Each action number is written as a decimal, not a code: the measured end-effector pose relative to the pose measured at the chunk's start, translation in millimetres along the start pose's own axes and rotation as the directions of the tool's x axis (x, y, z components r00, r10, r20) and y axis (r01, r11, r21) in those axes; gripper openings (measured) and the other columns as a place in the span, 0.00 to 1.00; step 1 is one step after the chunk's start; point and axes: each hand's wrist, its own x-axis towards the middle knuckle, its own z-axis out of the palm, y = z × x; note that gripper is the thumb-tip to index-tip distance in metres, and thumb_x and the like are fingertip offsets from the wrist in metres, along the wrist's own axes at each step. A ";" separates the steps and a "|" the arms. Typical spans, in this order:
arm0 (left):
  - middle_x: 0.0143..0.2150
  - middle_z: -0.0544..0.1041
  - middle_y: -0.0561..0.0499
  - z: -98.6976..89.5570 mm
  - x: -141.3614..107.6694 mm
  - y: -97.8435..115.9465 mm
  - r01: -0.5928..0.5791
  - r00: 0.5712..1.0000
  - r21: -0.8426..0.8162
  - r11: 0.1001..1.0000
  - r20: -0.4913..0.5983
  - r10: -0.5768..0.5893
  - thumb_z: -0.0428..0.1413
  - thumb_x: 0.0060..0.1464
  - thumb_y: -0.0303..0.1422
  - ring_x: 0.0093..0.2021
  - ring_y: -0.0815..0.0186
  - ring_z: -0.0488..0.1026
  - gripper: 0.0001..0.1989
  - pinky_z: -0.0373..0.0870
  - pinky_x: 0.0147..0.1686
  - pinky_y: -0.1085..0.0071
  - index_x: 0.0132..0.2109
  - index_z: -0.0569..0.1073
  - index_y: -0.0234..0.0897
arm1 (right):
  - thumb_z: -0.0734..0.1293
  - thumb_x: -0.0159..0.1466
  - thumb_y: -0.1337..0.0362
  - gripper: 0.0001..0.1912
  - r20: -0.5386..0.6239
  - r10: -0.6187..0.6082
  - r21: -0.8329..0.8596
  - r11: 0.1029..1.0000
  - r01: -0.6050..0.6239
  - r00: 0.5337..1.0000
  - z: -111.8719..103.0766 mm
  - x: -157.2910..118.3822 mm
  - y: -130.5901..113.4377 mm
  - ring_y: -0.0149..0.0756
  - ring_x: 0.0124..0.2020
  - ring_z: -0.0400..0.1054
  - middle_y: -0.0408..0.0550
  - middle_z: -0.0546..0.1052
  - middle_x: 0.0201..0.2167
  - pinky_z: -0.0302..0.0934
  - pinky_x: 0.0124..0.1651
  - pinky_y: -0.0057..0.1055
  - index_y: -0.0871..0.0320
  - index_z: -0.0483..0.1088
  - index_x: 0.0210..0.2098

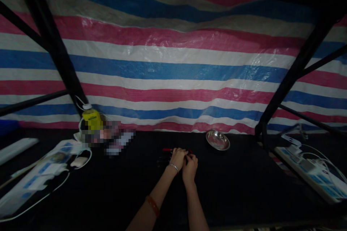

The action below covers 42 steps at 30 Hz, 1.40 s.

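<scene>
Close together over the black tabletop (235, 184), my two hands meet in the middle of the view. My left hand (178, 157), with a silver bracelet at the wrist, reaches forward with its fingers bent towards the right hand. My right hand (191, 168) has its fingers curled in beside the left fingertips. A bit of red shows at the fingertips, too small and dark to name. Left of my left hand lies a slim red object (167, 149), and near it are thin dark pieces (163, 160) that I cannot make out.
A round shiny metal dish (217, 140) stands behind and right of my hands. Power strips with cables lie at the left (40, 173) and right (311, 173). A yellow bottle (92, 118) stands at the back left. Black frame posts and a striped sheet (173, 68) close off the back.
</scene>
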 end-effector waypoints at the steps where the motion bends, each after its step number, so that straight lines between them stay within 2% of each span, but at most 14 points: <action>1: 0.48 0.75 0.46 0.1 -1.2 0.9 -0.001 1.000 0.002 1.000 0.005 0.001 0.48 0.55 0.25 0.49 0.60 0.67 0.14 0.56 0.51 0.60 0.45 0.74 0.39 | 0.59 0.57 0.71 0.15 -0.007 -0.004 0.018 1.000 0.004 1.000 0.7 0.1 0.8 0.42 0.38 0.65 0.55 0.73 0.37 0.57 0.39 0.33 0.60 0.76 0.37; 8: 0.38 0.77 0.45 8.2 -5.0 4.9 0.013 1.000 0.049 0.999 -0.020 -0.012 0.48 0.54 0.24 0.43 0.59 0.69 0.12 0.58 0.50 0.60 0.40 0.75 0.35 | 0.57 0.54 0.76 0.16 -0.095 0.012 0.150 0.989 0.002 0.995 6.4 -0.6 7.6 0.40 0.36 0.66 0.53 0.74 0.32 0.58 0.40 0.32 0.62 0.76 0.32; 15: 0.42 0.76 0.45 16.5 -14.0 4.0 0.044 0.990 -0.066 0.997 -0.129 -0.052 0.46 0.54 0.21 0.44 0.62 0.70 0.17 0.60 0.51 0.62 0.48 0.71 0.33 | 0.58 0.54 0.73 0.17 -0.123 0.018 0.208 0.978 0.008 0.992 7.4 -2.3 9.8 0.39 0.32 0.64 0.52 0.72 0.30 0.57 0.38 0.31 0.62 0.75 0.38; 18: 0.42 0.76 0.46 20.6 -18.0 3.2 0.037 0.980 -0.078 0.996 -0.193 -0.052 0.46 0.54 0.22 0.44 0.62 0.70 0.15 0.61 0.50 0.62 0.46 0.73 0.34 | 0.59 0.54 0.70 0.15 -0.122 0.002 0.225 0.974 0.026 0.993 7.9 -3.3 11.7 0.38 0.31 0.62 0.51 0.71 0.28 0.57 0.35 0.31 0.63 0.76 0.36; 22: 0.39 0.75 0.46 25.8 -21.3 1.8 0.038 0.989 -0.017 0.999 -0.142 -0.040 0.46 0.57 0.25 0.42 0.62 0.69 0.13 0.61 0.48 0.61 0.39 0.75 0.35 | 0.57 0.56 0.70 0.16 -0.124 -0.005 0.164 0.986 0.025 0.992 9.5 -4.8 14.1 0.39 0.32 0.63 0.53 0.71 0.29 0.57 0.36 0.31 0.66 0.75 0.35; 27: 0.39 0.75 0.47 26.6 -29.0 4.7 0.022 0.996 0.046 0.999 -0.091 -0.018 0.45 0.58 0.25 0.42 0.62 0.69 0.13 0.61 0.46 0.61 0.43 0.73 0.35 | 0.56 0.56 0.71 0.16 -0.119 -0.006 0.140 0.990 0.023 0.993 9.9 -5.8 14.6 0.42 0.35 0.64 0.56 0.71 0.31 0.58 0.39 0.33 0.66 0.74 0.35; 31: 0.46 0.74 0.47 26.8 -40.1 12.4 0.039 0.996 0.015 0.999 -0.083 -0.038 0.43 0.58 0.25 0.47 0.63 0.68 0.15 0.60 0.50 0.62 0.49 0.70 0.35 | 0.56 0.58 0.69 0.14 -0.138 0.045 0.204 0.979 -0.016 0.989 6.4 -5.8 12.5 0.43 0.36 0.65 0.56 0.72 0.32 0.58 0.40 0.34 0.64 0.72 0.34; 36: 0.57 0.67 0.42 33.0 -58.8 22.1 0.081 0.995 0.016 0.997 -0.054 -0.080 0.41 0.57 0.22 0.58 0.62 0.60 0.21 0.52 0.58 0.60 0.56 0.64 0.31 | 0.57 0.60 0.63 0.12 -0.244 0.176 0.369 0.926 -0.076 0.954 -1.3 -5.9 7.9 0.40 0.36 0.66 0.54 0.72 0.33 0.59 0.41 0.34 0.62 0.68 0.36; 39: 0.57 0.67 0.43 30.4 -67.7 28.1 0.066 0.997 -0.027 0.997 -0.028 -0.066 0.41 0.56 0.21 0.58 0.62 0.60 0.21 0.52 0.58 0.61 0.55 0.66 0.32 | 0.57 0.60 0.60 0.13 -0.286 0.260 0.448 0.887 -0.111 0.922 -5.4 -5.3 4.7 0.38 0.35 0.67 0.53 0.72 0.34 0.59 0.39 0.32 0.62 0.67 0.37; 42: 0.50 0.73 0.46 22.4 -71.7 32.0 0.033 0.997 -0.071 0.997 -0.061 -0.037 0.43 0.55 0.21 0.53 0.62 0.65 0.19 0.56 0.55 0.61 0.49 0.71 0.36 | 0.58 0.60 0.58 0.15 -0.301 0.322 0.497 0.856 -0.141 0.898 -8.4 -4.1 1.9 0.36 0.34 0.66 0.52 0.72 0.34 0.59 0.37 0.30 0.62 0.66 0.38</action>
